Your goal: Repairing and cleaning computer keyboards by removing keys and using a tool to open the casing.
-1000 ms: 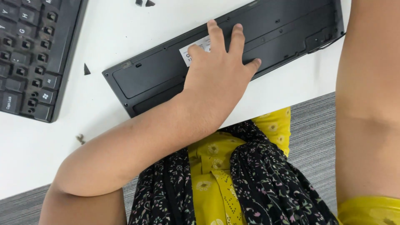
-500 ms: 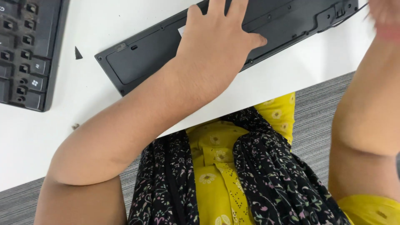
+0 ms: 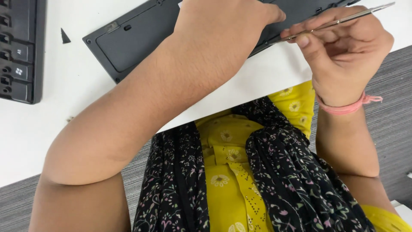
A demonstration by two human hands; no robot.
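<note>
A black keyboard [image 3: 128,43] lies upside down and slanted on the white table [image 3: 64,116]. My left hand [image 3: 223,19] presses flat on its back, palm down, with the fingers running out of view at the top. My right hand [image 3: 343,51] holds a thin metal tool [image 3: 339,21] between thumb and fingers. The tool's tip points left and meets the keyboard's near edge just beside my left thumb. A pink thread band [image 3: 347,107] circles my right wrist.
A second black keyboard [image 3: 19,51] lies key side up at the far left. A small black triangular piece [image 3: 65,36] rests on the table between the two keyboards. A tiny screw-like bit [image 3: 69,118] lies near the table's front edge. Grey carpet [image 3: 386,129] lies below.
My right hand has come into view with the metal tool and brought its tip to the keyboard's near edge. The view has closed in; my left hand stays pressed on the keyboard's back.
</note>
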